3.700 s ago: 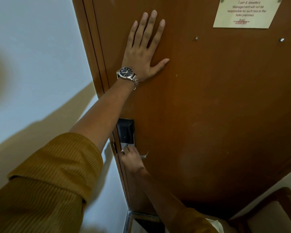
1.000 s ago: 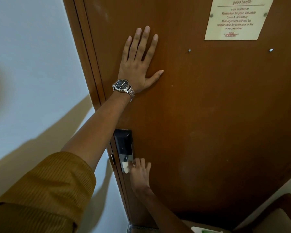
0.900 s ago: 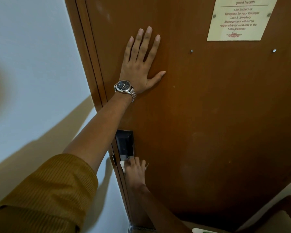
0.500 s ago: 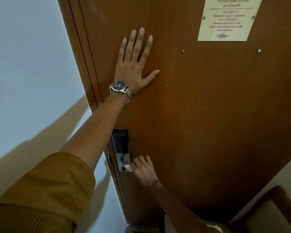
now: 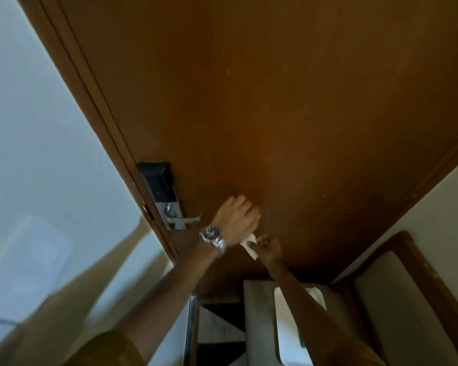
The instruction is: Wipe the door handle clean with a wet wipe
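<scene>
The silver lever door handle sticks out from the dark lock plate at the left edge of the brown door; nothing touches it. To its right, my right hand pinches a small white wet wipe in front of the door. My left hand, with a metal watch on the wrist, is blurred and sits just above the wipe, its fingers reaching down onto it. I cannot make out whether the left fingers grip the wipe.
A pale wall runs along the left of the door frame. Below my arms a white wipe pack with a green patch lies on a grey surface. A wooden-framed cushioned seat stands at the lower right.
My left hand has come off the upper door and dropped beside my right hand. My right hand has moved the wipe off the handle to the right. The view has tilted down.
</scene>
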Tool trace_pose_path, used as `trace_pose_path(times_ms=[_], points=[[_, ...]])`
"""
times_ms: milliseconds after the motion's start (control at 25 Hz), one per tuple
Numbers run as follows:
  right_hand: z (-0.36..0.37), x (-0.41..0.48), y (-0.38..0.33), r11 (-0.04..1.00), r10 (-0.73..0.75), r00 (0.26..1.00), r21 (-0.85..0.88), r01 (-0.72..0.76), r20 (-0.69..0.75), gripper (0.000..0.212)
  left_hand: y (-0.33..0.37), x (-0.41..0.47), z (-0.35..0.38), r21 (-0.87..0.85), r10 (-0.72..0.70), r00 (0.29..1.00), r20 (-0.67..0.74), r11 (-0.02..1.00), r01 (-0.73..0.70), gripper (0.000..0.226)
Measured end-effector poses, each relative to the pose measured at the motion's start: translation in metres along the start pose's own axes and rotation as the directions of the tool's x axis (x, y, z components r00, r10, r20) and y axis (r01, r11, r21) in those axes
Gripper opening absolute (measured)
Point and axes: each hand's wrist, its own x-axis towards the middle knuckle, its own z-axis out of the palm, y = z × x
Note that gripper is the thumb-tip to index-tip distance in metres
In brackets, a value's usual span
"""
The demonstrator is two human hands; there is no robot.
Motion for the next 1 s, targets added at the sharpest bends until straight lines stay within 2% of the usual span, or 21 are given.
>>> trace_pose_path(times_ms=[40, 80, 160, 200, 240, 280, 320, 400, 480, 520, 560, 640, 680, 760, 840, 920, 1000], points=[[-0.007, 0.003, 0.024, 0.999, 0.048, 0.999, -0.005, -0.048, 0.003, 0.029, 0.021, -0.02, 0.028, -0.112, -0.065, 0.978, 0.2, 0.99, 0.088, 0.024], [-0.014, 0.004, 0.048, 0.995, 0.096, 0.995, 0.003, -0.096, 0.009, 0.026, 0.041, -0.038, 0.055, -0.192, -0.166, 0.894, 0.416, 0.945, 0.265, 0.031], [-0.027, 0.017, 0.111, 0.972, 0.192, 0.981, 0.138, -0.191, 0.006, 0.023, 0.083, -0.07, 0.123, -0.256, -0.33, 0.653, 0.682, 0.728, 0.636, 0.039], [-0.031, 0.026, 0.146, 0.956, 0.241, 0.97, 0.167, -0.242, 0.024, 0.025, 0.105, -0.086, 0.159, -0.276, -0.337, 0.511, 0.79, 0.548, 0.789, 0.04], [-0.035, 0.035, 0.179, 0.938, 0.291, 0.955, 0.181, -0.297, 0.058, 0.025, 0.125, -0.098, 0.191, -0.277, -0.285, 0.376, 0.882, 0.333, 0.901, 0.04], [-0.038, 0.047, 0.213, 0.917, 0.337, 0.936, 0.19, -0.35, 0.101, 0.023, 0.147, -0.107, 0.222, -0.24, -0.203, 0.261, 0.944, 0.124, 0.963, 0.037], [-0.04, 0.056, 0.244, 0.884, 0.373, 0.915, 0.239, -0.401, 0.154, 0.017, 0.167, -0.116, 0.249, -0.189, -0.134, 0.182, 0.974, -0.047, 0.981, 0.034], [-0.038, 0.073, 0.296, 0.851, 0.39, 0.896, 0.289, -0.439, 0.213, 0.006, 0.196, -0.128, 0.293, -0.164, -0.122, 0.139, 0.983, -0.226, 0.96, 0.023], [-0.036, 0.09, 0.341, 0.896, 0.372, 0.916, 0.198, -0.397, 0.151, 0.012, 0.223, -0.137, 0.337, -0.168, -0.218, 0.099, 0.971, -0.327, 0.93, 0.011], [-0.033, 0.096, 0.361, 0.938, 0.328, 0.939, 0.084, -0.336, 0.101, 0.015, 0.237, -0.143, 0.357, -0.161, -0.26, 0.075, 0.963, -0.326, 0.932, 0.011], [-0.029, 0.103, 0.38, 0.964, 0.267, 0.961, -0.029, -0.266, 0.069, 0.016, 0.245, -0.146, 0.375, -0.155, -0.3, 0.071, 0.951, -0.268, 0.951, 0.016], [-0.022, 0.116, 0.403, 0.961, 0.164, 0.984, -0.235, -0.143, 0.071, 0.015, 0.254, -0.149, 0.403, -0.197, -0.371, 0.171, 0.913, -0.034, 0.98, 0.024], [-0.018, 0.121, 0.415, 0.942, 0.118, 0.99, -0.324, -0.087, 0.077, 0.016, 0.259, -0.152, 0.416, -0.227, -0.386, 0.253, 0.887, 0.111, 0.968, 0.024], [-0.012, 0.13, 0.43, 0.843, 0.04, 0.993, -0.537, 0.025, 0.109, 0.022, 0.264, -0.156, 0.434, -0.259, -0.341, 0.383, 0.858, 0.358, 0.897, 0.022], [-0.007, 0.14, 0.438, 0.693, 0.014, 0.98, -0.708, 0.134, 0.199, 0.027, 0.264, -0.157, 0.444, -0.218, -0.263, 0.414, 0.871, 0.548, 0.808, 0.022], [-0.008, 0.141, 0.433, 0.545, -0.002, 0.968, -0.811, 0.212, 0.252, 0.032, 0.263, -0.152, 0.442, -0.184, -0.246, 0.449, 0.859, 0.67, 0.719, 0.027], [-0.016, 0.132, 0.419, 0.431, -0.038, 0.962, -0.864, 0.259, 0.269, 0.038, 0.261, -0.148, 0.427, -0.133, -0.265, 0.446, 0.855, 0.718, 0.683, 0.04]])
